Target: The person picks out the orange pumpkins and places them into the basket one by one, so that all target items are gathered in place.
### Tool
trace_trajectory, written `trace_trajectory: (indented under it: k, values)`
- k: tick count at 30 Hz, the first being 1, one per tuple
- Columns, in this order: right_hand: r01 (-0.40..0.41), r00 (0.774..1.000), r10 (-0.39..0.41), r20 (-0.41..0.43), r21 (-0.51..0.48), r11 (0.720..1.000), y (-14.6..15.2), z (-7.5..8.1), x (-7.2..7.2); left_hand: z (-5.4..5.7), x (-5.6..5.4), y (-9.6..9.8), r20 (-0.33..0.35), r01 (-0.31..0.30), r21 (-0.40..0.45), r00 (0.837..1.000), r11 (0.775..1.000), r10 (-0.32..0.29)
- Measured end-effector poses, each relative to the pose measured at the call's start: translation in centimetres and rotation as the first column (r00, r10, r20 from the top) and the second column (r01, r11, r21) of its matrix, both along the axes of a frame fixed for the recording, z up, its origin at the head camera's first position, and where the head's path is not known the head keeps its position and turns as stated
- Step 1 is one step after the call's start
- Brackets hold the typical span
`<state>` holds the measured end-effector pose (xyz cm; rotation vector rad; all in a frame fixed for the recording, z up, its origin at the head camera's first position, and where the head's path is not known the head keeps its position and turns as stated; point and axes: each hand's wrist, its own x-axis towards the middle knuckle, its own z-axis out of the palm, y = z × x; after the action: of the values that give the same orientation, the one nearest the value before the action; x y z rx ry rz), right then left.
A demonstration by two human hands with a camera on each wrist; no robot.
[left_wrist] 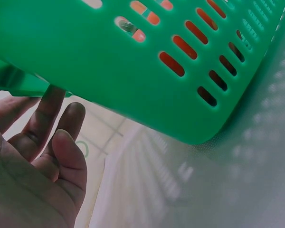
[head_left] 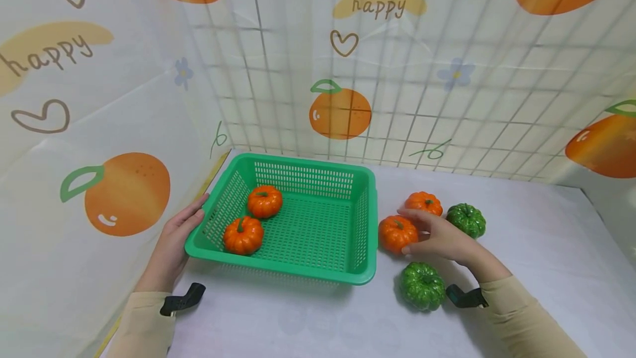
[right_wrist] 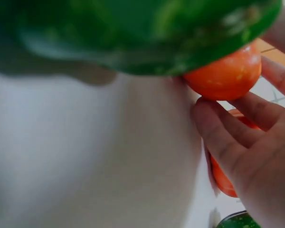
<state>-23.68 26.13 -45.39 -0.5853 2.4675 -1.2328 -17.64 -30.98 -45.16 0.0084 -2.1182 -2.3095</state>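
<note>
Left hand (head_left: 174,236) rests with relaxed, loosely bent fingers against the green basket (head_left: 278,267) just beside it, I judge from afar to steady it. Thumb and fingers of my right hand (head_left: 439,239) curve half closed about an orange pumpkin (head_left: 396,236), a spread seemingly suited to its round sides; a green pumpkin (head_left: 422,287) sits near that thumb, a second orange pumpkin (head_left: 422,201) just beyond those fingers.

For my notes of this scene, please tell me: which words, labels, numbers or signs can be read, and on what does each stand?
"happy": on the left wall sheet.
"happy": on the back wall sheet.
Two green curls resemble "6", perhaps only drawings.
No readable text on the green basket or pumpkins.
</note>
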Motion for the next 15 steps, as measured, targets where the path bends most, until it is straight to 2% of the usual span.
trace_trajectory:
  k: [8,15]
  values:
    - [0.035,0.999,-0.034,-0.023,0.042,0.999,0.0,0.3,0.2,0.0,0.1,0.0,-0.013,0.009,-0.006,1.0,1.0,-0.01]
    - [0.051,0.998,-0.051,-0.03,0.004,0.999,0.4,1.3,0.2,0.0,0.0,0.0,-0.006,0.004,-0.016,1.0,1.0,-0.005]
